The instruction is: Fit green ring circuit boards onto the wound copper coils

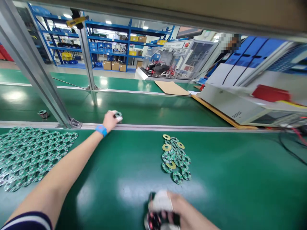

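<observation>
My left hand (110,120) reaches far forward over the metal rail (168,127) and is closed on a small round part (118,115) above the conveyor belt (148,108). A blue wristband (101,130) sits on that wrist. My right hand (172,210) is low at the bottom edge, fingers taped white, curled round a dark round part (153,220) with red in it. A small pile of green and gold ring-shaped boards (175,158) lies on the green mat just beyond my right hand.
A large heap of green ring boards (28,153) covers the mat at left. Another round part (42,113) rests on the belt at far left. A slanted aluminium post (38,73) rises from the rail. White equipment (235,99) and cardboard (171,88) lie at right.
</observation>
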### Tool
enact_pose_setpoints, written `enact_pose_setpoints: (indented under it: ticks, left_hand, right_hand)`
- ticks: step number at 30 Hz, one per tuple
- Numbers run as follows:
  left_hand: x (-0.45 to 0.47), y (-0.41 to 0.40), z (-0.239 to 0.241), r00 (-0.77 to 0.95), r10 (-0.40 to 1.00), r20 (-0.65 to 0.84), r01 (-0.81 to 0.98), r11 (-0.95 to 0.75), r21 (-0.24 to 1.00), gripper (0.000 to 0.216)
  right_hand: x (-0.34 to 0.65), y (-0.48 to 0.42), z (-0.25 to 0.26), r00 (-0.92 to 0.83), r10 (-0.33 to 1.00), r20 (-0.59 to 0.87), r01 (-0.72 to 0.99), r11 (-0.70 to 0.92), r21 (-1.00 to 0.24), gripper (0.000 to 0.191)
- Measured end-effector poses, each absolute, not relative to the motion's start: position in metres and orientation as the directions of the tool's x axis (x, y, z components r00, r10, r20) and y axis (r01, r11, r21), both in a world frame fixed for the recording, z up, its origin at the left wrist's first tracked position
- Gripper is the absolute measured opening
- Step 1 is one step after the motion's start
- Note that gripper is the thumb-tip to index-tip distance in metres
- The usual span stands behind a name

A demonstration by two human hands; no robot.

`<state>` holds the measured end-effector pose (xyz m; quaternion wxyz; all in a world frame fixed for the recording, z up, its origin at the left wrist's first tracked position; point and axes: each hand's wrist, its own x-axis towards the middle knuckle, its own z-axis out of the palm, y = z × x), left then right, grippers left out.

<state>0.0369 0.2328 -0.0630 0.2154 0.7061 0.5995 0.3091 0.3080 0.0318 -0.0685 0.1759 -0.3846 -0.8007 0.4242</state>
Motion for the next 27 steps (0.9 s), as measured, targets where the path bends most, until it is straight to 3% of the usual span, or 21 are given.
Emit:
enact_pose_setpoints:
  ticks: [4,7,10,12,15,19,22,24,27]
  left_hand:
    - [0.016,0.271,-0.058,-0.097,0.980,0.175,0.735,-0.048,0.677,0.030]
    - [0.035,0.243,-0.065,-0.039,0.983,0.181,0.719,-0.099,0.688,0.055]
    - [0.065,0.185,-0.073,0.310,0.950,0.046,0.616,-0.238,0.751,0.077]
    - [0.079,0.147,-0.076,0.652,0.755,-0.074,0.415,-0.274,0.867,0.087]
    - [0.088,0.108,-0.081,0.728,0.678,-0.100,0.293,-0.175,0.940,0.088]
    - [0.090,0.091,-0.085,0.543,0.839,-0.045,0.418,-0.223,0.880,0.090]
    - [0.087,0.090,-0.084,0.535,0.844,0.041,0.556,-0.388,0.735,0.085]
    - [0.083,0.091,-0.082,0.615,0.785,0.072,0.550,-0.493,0.675,0.065]
    - [0.078,0.094,-0.081,0.682,0.723,0.109,0.506,-0.574,0.644,0.030]
  right_hand:
    - [0.302,0.066,-0.076,-0.509,0.861,-0.007,0.438,0.252,-0.863,0.025]
    - [0.295,0.082,-0.091,-0.389,0.921,0.019,0.358,0.171,-0.918,0.033]
    - [0.289,0.083,-0.101,-0.313,0.949,0.030,0.305,0.130,-0.943,0.038]
    - [0.285,0.080,-0.103,-0.284,0.958,0.048,0.298,0.136,-0.945,0.037]
    - [0.281,0.073,-0.101,-0.233,0.964,0.127,0.346,0.204,-0.916,0.028]
    - [0.278,0.063,-0.090,-0.254,0.910,0.328,0.494,0.414,-0.764,0.022]
    - [0.271,0.059,-0.084,-0.407,0.819,0.405,0.585,0.574,-0.572,0.042]
    - [0.264,0.058,-0.082,-0.476,0.761,0.441,0.620,0.646,-0.446,0.040]
    - [0.254,0.061,-0.083,-0.551,0.677,0.488,0.622,0.723,-0.301,0.018]
